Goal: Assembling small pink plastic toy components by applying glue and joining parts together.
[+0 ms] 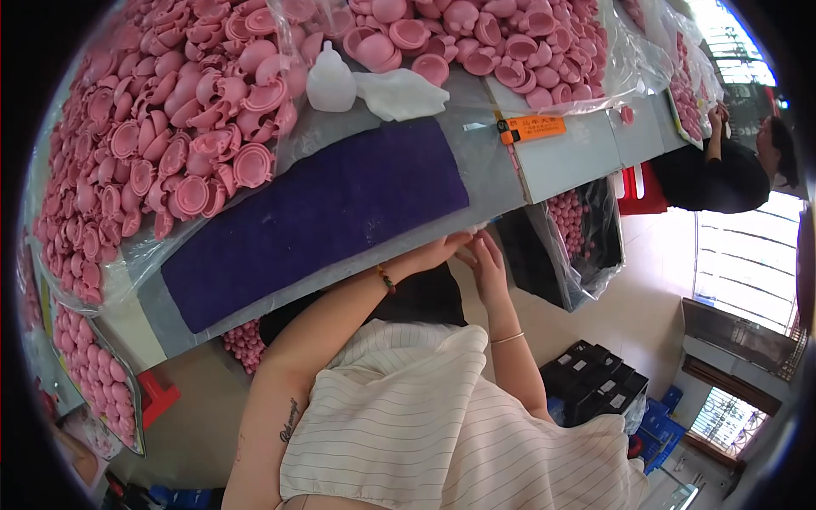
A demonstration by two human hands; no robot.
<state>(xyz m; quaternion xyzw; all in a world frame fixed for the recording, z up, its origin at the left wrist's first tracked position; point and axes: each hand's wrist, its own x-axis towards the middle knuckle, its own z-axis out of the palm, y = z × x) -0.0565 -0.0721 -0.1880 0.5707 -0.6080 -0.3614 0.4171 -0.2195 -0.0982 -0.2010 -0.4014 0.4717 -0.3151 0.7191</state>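
Observation:
My left hand (444, 248) and my right hand (487, 262) meet just off the front edge of the table, to the right of the purple cloth. Their fingertips are drawn together around a small whitish thing (478, 227), too small and too covered by the fingers to name. Close by lies the purple cloth (319, 217), spread flat along the table edge. Beyond it stand a translucent white squeeze bottle (331, 81) and a crumpled white cloth (403, 93).
Heaps of pink plastic half shells (183, 127) on clear sheeting cover the table's far side and left. An orange box cutter (531, 128) lies to the right. Below the table, a black lined crate (565, 246) holds pink pieces. Another person (722, 170) sits far right.

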